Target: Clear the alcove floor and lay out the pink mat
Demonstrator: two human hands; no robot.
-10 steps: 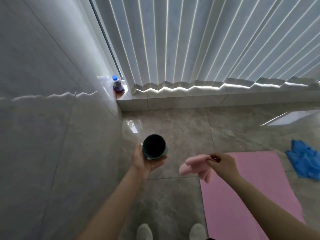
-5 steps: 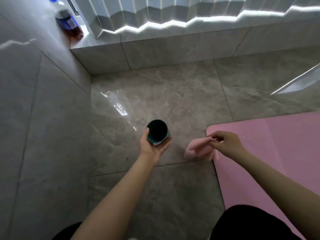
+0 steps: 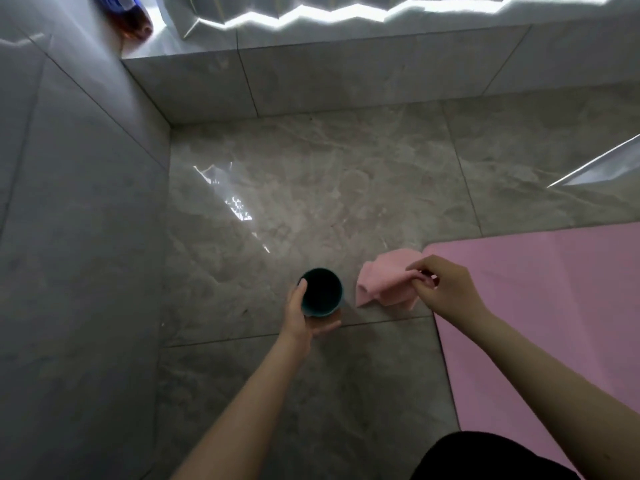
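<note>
While lowering toward the grey floor tiles (image 3: 311,188), keep both loads steady. Left hand (image 3: 301,317), centre of frame, fingers and thumb curled round a dark teal cup (image 3: 322,289): mouth facing up at the camera, so upright or close to it; keep it that way, though whether anything is inside cannot be told. Right hand (image 3: 446,289), just right of the cup, fingertips pinching a crumpled pink cloth (image 3: 384,282) by one edge, the rest drooping leftward toward the floor; touching the tile or hanging just above it cannot be told.

Likely step: clearing these two small things out of the corner. Best carried or set well apart from the bare tile, perhaps on the tiled ledge (image 3: 346,74) across the top of frame, near the bottle (image 3: 131,15) at upper left, not dropped back where the mat must go.

Pink mat (image 3: 540,323): right side of frame, lying flat, one rounded corner beside the cloth hand. Visible left edge running from mid-right down toward bottom of frame; far edge running off right. Long axis uncertain, since much of it is cut off. Probably needs sliding left into the corner afterwards.
</note>
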